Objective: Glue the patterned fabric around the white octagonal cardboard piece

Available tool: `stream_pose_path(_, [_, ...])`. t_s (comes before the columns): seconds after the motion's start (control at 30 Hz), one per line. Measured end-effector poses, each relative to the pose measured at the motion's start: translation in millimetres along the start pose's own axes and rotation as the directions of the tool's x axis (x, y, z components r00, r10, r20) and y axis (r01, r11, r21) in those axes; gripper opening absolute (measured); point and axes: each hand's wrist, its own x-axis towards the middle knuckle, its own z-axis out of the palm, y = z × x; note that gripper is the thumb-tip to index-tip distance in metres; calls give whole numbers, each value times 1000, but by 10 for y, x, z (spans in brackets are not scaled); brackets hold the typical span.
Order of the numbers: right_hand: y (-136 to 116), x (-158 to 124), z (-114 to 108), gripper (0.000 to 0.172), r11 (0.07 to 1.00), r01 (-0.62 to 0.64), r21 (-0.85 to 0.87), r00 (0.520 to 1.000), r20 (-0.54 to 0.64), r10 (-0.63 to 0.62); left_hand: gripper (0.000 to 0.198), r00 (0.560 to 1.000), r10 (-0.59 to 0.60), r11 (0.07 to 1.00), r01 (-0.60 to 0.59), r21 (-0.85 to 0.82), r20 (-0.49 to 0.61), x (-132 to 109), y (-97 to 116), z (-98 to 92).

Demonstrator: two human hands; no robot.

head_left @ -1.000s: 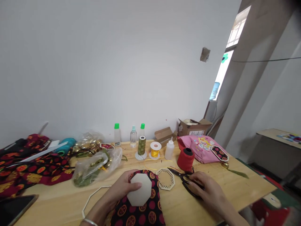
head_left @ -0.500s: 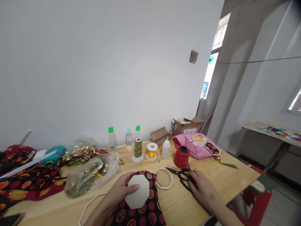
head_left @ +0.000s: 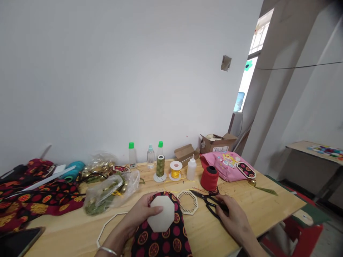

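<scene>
While red thread cone (head_left: 209, 180) stands just beyond right hand (head_left: 232, 215), pink bag (head_left: 226, 169) lies farther off behind cone. Between hands: lattice octagon (head_left: 182, 206) on counter (head_left: 207, 237), near tips of scissors (head_left: 205, 197). Thin frame (head_left: 103, 226) partly hidden by left forearm; plastic bag (head_left: 103, 196) left of left hand (head_left: 143, 212). Left hand pinches pale octagonal plate (head_left: 163, 217) against patterned cloth (head_left: 160, 244), thumb on top. Right hand palm down, fingers curled over scissors' handles; cannot tell whether closed around them.

A dark-screened device (head_left: 20, 243) lay at the near left of the table (head_left: 211, 237). Far right, I saw an open cardboard box (head_left: 218, 144) behind a pink bag (head_left: 229, 167); a red stool (head_left: 311, 237) stood lower, beyond the table's right edge.
</scene>
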Motion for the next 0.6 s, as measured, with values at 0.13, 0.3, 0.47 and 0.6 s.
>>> stream_pose_path(0.13, [35, -1, 0, 23, 998, -16, 54, 1000, -5, 16, 38, 1000, -13, 996, 16, -93, 25, -16, 1, 13])
stream_pose_path(0.3, [3, -12, -28, 23, 995, -47, 83, 999, -22, 49, 38, 999, -45, 989, 45, -140, 6, -45, 14, 26])
stream_pose_path(0.47, [-48, -18, -78, 18, 998, -12, 65, 999, -45, 15, 30, 997, -68, 986, 63, -156, -26, -65, 12, 1])
stream_pose_path(0.6, [-207, 18, -96, 18, 990, 50, 129, 996, -82, -40, 30, 997, -66, 986, 59, -159, -39, -94, 18, -5])
